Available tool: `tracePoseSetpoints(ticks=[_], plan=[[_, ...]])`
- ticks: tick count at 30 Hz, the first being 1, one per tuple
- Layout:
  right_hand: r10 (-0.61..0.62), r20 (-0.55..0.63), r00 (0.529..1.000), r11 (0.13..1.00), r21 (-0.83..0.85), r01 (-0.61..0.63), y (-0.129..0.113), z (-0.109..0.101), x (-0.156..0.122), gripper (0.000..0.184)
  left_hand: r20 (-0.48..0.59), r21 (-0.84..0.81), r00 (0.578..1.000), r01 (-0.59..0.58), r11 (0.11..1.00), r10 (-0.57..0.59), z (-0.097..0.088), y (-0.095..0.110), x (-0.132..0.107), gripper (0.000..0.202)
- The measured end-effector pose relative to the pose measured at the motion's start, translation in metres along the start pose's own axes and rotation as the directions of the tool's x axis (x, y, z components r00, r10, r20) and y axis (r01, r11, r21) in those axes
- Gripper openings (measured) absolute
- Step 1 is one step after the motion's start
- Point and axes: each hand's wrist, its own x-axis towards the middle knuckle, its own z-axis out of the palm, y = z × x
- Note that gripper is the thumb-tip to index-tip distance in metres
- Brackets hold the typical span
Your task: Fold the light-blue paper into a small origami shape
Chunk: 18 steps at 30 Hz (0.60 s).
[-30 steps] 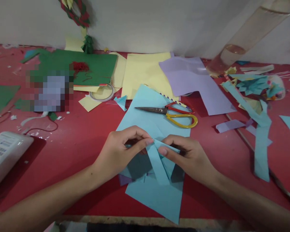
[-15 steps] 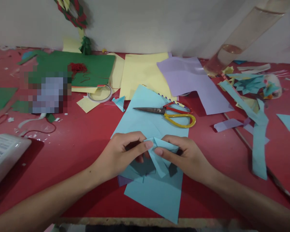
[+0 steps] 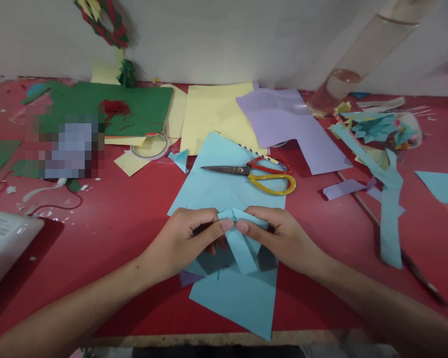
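Blue folded paper (image 3: 242, 243) — pinched between left hand (image 3: 188, 241) and right hand (image 3: 280, 236).

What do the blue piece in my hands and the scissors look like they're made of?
The folded blue piece looks like thin matte craft paper: it holds sharp creases. The scissors seem to have dull grey metal blades and glossy red and yellow handles, probably plastic.

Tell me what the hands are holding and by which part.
Both hold a small folded light-blue paper piece by its top fold: the left hand pinches the left end, the right hand the right end.
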Motion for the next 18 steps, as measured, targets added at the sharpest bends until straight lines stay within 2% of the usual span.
tracePoseSetpoints(ticks=[9, 14, 18], plan=[[0.107, 0.110, 0.988, 0.984, 0.130, -0.121, -0.0018, -0.0022, -0.0016, 0.025, -0.084, 0.027, 0.996, -0.035, 0.999, 0.037, -0.0008, 0.0031, -0.0011, 0.039], [0.113, 0.081, 0.990, 0.980, 0.154, -0.124, -0.0006, -0.0003, -0.0015, 0.029, 0.032, 0.082, 0.999, -0.011, 0.997, 0.008, 0.0030, 0.0000, -0.0019, 0.038], [0.085, 0.098, 0.991, 0.970, 0.218, -0.105, 0.0011, -0.0012, -0.0027, 0.035, 0.050, 0.080, 0.999, -0.021, 0.997, 0.017, 0.0028, -0.0025, -0.0014, 0.041]])
